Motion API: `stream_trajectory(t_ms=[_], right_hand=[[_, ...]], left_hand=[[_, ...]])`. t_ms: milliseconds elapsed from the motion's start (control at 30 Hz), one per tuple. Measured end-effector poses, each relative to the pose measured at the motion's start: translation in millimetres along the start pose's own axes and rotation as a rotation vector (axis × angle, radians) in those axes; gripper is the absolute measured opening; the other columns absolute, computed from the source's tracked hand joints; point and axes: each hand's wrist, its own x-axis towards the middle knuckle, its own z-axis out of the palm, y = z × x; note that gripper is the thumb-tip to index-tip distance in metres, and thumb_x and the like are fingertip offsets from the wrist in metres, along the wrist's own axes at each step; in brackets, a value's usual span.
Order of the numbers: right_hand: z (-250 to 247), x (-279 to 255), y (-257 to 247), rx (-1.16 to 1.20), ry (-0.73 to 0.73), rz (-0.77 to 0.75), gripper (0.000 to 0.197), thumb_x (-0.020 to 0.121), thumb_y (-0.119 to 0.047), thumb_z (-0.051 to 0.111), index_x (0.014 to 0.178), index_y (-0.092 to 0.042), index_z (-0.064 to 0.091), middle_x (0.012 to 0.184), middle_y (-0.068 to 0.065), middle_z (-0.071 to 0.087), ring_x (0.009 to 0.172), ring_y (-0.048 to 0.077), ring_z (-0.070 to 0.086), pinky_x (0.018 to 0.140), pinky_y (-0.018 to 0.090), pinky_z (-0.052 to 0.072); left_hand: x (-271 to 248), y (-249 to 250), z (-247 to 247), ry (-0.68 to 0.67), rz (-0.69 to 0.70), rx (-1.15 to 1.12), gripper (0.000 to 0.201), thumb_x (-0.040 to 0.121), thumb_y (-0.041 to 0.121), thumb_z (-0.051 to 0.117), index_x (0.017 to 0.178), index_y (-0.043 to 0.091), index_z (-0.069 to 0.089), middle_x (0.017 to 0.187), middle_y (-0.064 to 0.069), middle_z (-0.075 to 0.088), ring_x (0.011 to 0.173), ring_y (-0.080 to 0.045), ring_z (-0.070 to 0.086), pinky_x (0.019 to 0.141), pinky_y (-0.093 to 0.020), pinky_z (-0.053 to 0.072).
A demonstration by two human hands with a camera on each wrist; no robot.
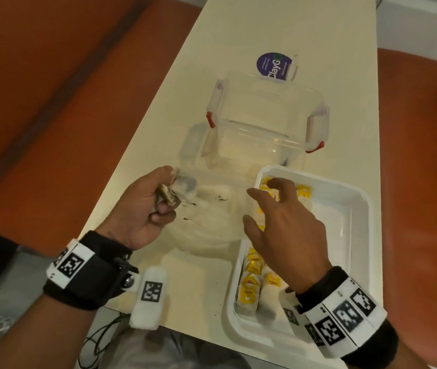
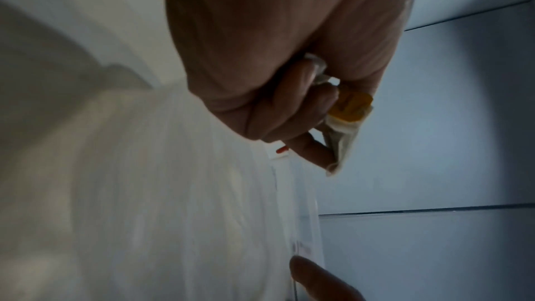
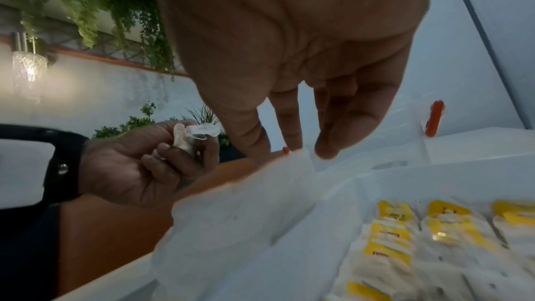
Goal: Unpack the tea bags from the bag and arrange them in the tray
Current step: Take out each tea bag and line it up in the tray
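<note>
Yellow-tagged paper tea bags (image 1: pixel 252 280) already line the near-left side of the white plastic tray (image 1: pixel 355 222). The left hand (image 1: pixel 142 209) pinches one more tea bag (image 1: pixel 168 194) over the nearly emptied clear plastic bag (image 1: pixel 206 222); the right hand (image 1: pixel 283 222), fingers loose, grasps nothing. Little seems left to unpack.

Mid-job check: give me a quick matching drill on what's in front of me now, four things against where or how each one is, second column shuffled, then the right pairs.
Things:
1. left hand
2. right hand
3. white tray
4. clear container

States:
A. stands empty on the table, beyond the tray
B. open, fingers spread above the tray's left edge
C. holds rows of yellow-tagged tea bags along its left side
D. grips a tea bag along with a bit of the clear plastic bag

Pairs: 1-D, 2-B, 3-C, 4-A
</note>
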Motion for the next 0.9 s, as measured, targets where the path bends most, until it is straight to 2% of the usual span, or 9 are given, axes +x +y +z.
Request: stream_trajectory(t_ms=[100, 167, 233, 300, 400, 500, 633, 767, 900], right_hand=[[-13, -3, 2, 0.172, 0.122, 0.003, 0.033, 0.09, -0.051, 0.06, 0.122, -0.04, 0.062, 0.135, -0.009, 0.047, 0.087, 0.009, 0.065, 0.053, 0.027, 0.046], [-21, -5, 1, 0.425, 0.126, 0.009, 0.036, 0.087, -0.062, 0.056, 0.117, -0.043, 0.063, 0.124, -0.018, 0.051, 0.082, 0.001, 0.063, 0.063, 0.026, 0.052], [-27, -5, 0, 0.669, 0.084, 0.018, 0.044, 0.081, -0.066, 0.057, 0.117, -0.041, 0.064, 0.117, -0.021, 0.057, 0.084, 0.001, 0.063, 0.068, 0.019, 0.05], [-29, -4, 1, 0.828, 0.038, 0.029, 0.048, 0.077, -0.064, 0.063, 0.119, -0.041, 0.063, 0.114, -0.02, 0.062, 0.085, 0.004, 0.063, 0.068, 0.019, 0.05], [-23, -5, 5, 0.643, 0.106, -0.076, 0.053, 0.077, -0.062, 0.07, 0.124, -0.042, 0.055, 0.117, -0.021, 0.056, 0.086, 0.004, 0.061, 0.067, 0.024, 0.052], [-15, -6, 11, 0.337, 0.186, -0.186, 0.047, 0.081, -0.062, 0.064, 0.121, -0.041, 0.054, 0.116, -0.022, 0.056, 0.086, 0.0, 0.059, 0.062, 0.022, 0.051], [-8, -2, 20, 0.603, 0.198, -0.034, 0.026, 0.087, -0.049, 0.067, 0.108, -0.034, 0.064, 0.098, -0.022, 0.066, 0.08, 0.0, 0.064, 0.066, 0.027, 0.054], [-8, 1, 29, 0.948, 0.096, 0.142, 0.009, 0.093, -0.03, 0.068, 0.1, -0.024, 0.07, 0.087, -0.006, 0.073, 0.08, 0.012, 0.069, 0.069, 0.038, 0.057], [-17, -2, 31, 1.221, 0.015, 0.214, 0.012, 0.096, -0.024, 0.063, 0.097, -0.017, 0.072, 0.094, 0.003, 0.072, 0.086, 0.015, 0.068, 0.071, 0.033, 0.057]], left_hand=[[3, -5, 18, -0.034, -0.021, -0.08, 0.026, 0.086, 0.018, 0.054, 0.06, 0.02, 0.057, 0.052, 0.005, 0.041, 0.032, -0.003, 0.03, 0.029, -0.012, 0.019], [5, -7, 30, -0.039, -0.014, -0.046, 0.021, 0.083, 0.017, 0.058, 0.063, 0.018, 0.053, 0.053, 0.004, 0.04, 0.033, -0.003, 0.029, 0.031, -0.013, 0.017], [6, -7, 41, -0.031, 0.023, 0.15, 0.024, 0.088, 0.017, 0.059, 0.066, 0.018, 0.048, 0.056, 0.003, 0.043, 0.035, -0.003, 0.028, 0.032, -0.014, 0.017], [6, -7, 53, -0.031, 0.064, 0.379, 0.032, 0.095, 0.016, 0.059, 0.065, 0.019, 0.049, 0.057, 0.005, 0.048, 0.038, -0.004, 0.027, 0.035, -0.016, 0.018], [3, -8, 68, -0.025, 0.076, 0.523, 0.033, 0.094, 0.018, 0.062, 0.061, 0.019, 0.055, 0.062, 0.001, 0.055, 0.042, -0.009, 0.025, 0.04, -0.022, 0.015], [0, -11, 77, -0.039, 0.055, 0.551, 0.025, 0.094, 0.018, 0.06, 0.069, 0.015, 0.064, 0.073, -0.007, 0.062, 0.045, -0.01, 0.024, 0.041, -0.022, 0.016], [-1, -15, 79, -0.107, 0.063, 0.588, 0.03, 0.096, 0.033, 0.059, 0.084, 0.009, 0.072, 0.085, -0.015, 0.066, 0.044, -0.009, 0.026, 0.041, -0.021, 0.018], [1, -14, 77, -0.074, 0.097, 0.609, 0.04, 0.088, 0.047, 0.059, 0.093, 0.01, 0.071, 0.088, -0.009, 0.076, 0.044, -0.005, 0.034, 0.04, -0.017, 0.022], [-1, -19, 79, -0.11, 0.139, 0.626, 0.039, 0.079, 0.038, 0.069, 0.107, 0.012, 0.071, 0.08, -0.006, 0.074, 0.048, -0.002, 0.048, 0.042, -0.009, 0.032]])
